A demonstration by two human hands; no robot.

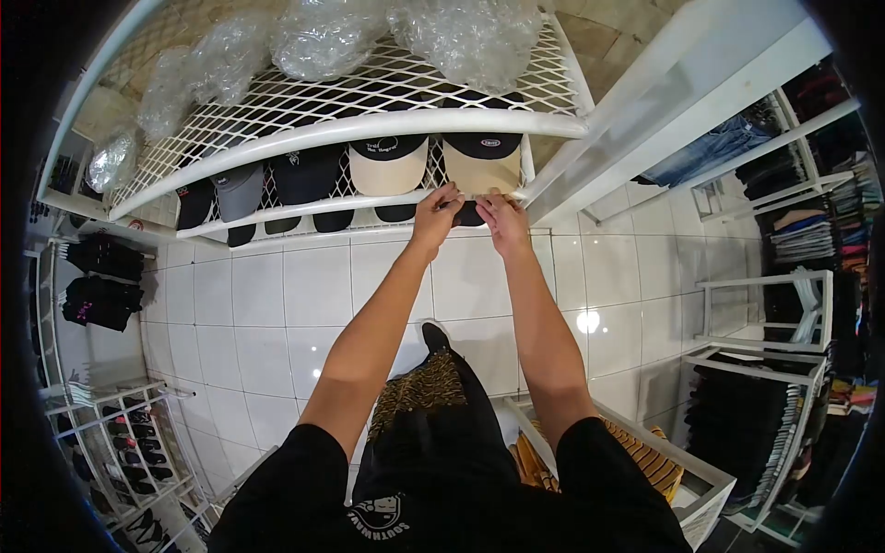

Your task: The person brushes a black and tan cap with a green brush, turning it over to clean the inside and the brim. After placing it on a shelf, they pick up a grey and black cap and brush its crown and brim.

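Both arms stretch forward to the front rail of a white mesh shelf. My left hand (pixel 437 219) is closed, thumb and fingers pinched together beside the rail; whatever is between them is too small to make out. Close by on the right, my right hand (pixel 503 221) has its fingers bent together at the rail, below the brim of a black-and-cream cap (pixel 483 171). What it grips is hidden. A second cream-brimmed cap (pixel 387 173) sits just left of it. Between the hands, a dark cap (pixel 468 215) shows partly on a lower level.
A black cap (pixel 306 177) and a grey cap (pixel 239 192) continue the row leftward. Clear plastic bundles (pixel 466 41) lie on the upper mesh. A white post (pixel 673 101) rises at the right. Clothes racks (pixel 747 424) stand at both sides, and a white-framed bin (pixel 710 479) behind my right arm.
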